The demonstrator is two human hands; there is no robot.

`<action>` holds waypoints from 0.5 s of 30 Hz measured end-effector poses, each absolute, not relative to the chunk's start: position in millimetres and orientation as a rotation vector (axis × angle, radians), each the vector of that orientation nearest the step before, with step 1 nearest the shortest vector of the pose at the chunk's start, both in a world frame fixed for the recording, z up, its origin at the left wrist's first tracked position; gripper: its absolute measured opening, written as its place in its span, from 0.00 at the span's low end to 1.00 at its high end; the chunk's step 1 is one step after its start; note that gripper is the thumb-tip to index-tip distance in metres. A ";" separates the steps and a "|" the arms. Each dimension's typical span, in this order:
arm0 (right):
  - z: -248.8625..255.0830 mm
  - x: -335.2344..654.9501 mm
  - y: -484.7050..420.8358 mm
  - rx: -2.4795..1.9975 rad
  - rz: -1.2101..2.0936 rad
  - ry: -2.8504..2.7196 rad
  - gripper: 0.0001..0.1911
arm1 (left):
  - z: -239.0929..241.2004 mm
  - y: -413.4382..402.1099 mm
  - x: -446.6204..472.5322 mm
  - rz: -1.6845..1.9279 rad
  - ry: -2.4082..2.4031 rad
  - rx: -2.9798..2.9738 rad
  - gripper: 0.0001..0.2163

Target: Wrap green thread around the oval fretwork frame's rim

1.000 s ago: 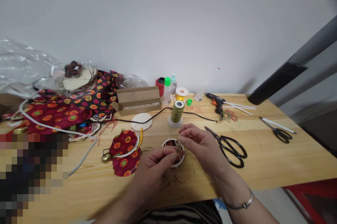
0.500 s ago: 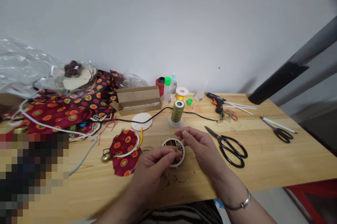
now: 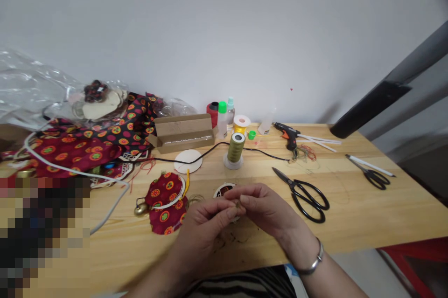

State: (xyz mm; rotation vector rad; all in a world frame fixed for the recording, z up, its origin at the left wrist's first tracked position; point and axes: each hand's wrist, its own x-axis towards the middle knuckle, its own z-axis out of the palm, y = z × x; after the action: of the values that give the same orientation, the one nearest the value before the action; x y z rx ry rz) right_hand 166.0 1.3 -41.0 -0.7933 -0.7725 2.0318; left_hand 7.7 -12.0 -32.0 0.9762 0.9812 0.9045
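Note:
My left hand (image 3: 210, 221) and my right hand (image 3: 268, 209) meet fingertip to fingertip in front of me. Both are closed in a pinch on a small bit of olive thread (image 3: 238, 204), mostly hidden by the fingers. Right beneath them lies a round white openwork disc (image 3: 220, 190) with dark patterned fabric, partly covered. Loops of olive thread (image 3: 196, 199) rest beside my left hand. Just behind stands a cone of olive thread (image 3: 236, 149). Left of my hands is a dark-red patterned fabric pouch (image 3: 164, 216) with a white rim and a brass bell (image 3: 141, 208).
Large black scissors (image 3: 308, 200) lie right of my hands, smaller scissors (image 3: 374, 179) farther right. A glue gun (image 3: 289, 135), glue bottles (image 3: 222, 121), a cardboard box (image 3: 185, 135) and a white disc (image 3: 188, 161) sit behind. Patterned fabric (image 3: 77, 146) heaps at left, near a white cable (image 3: 77, 170).
My right hand has moved left and down to meet my left fingertips, its fingers closing in a pinch. It now covers more of the openwork disc. My left hand has hardly moved.

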 end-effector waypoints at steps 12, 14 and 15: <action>-40.1 162.6 0.9 -0.707 2.022 -0.658 0.09 | -31.7 -12.2 6.8 0.846 0.971 1.071 0.06; -40.1 162.1 0.4 -0.734 2.007 -0.663 0.09 | -30.5 -11.8 6.5 0.845 0.970 1.078 0.06; -40.0 161.7 0.1 -0.750 2.000 -0.664 0.10 | -30.3 -11.6 6.1 0.843 0.975 1.081 0.07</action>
State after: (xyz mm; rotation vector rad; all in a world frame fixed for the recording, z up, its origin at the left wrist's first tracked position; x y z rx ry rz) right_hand 161.7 0.1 -40.0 -0.7503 -0.6640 2.0002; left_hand 6.1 -11.6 -30.3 1.0814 0.9750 0.8431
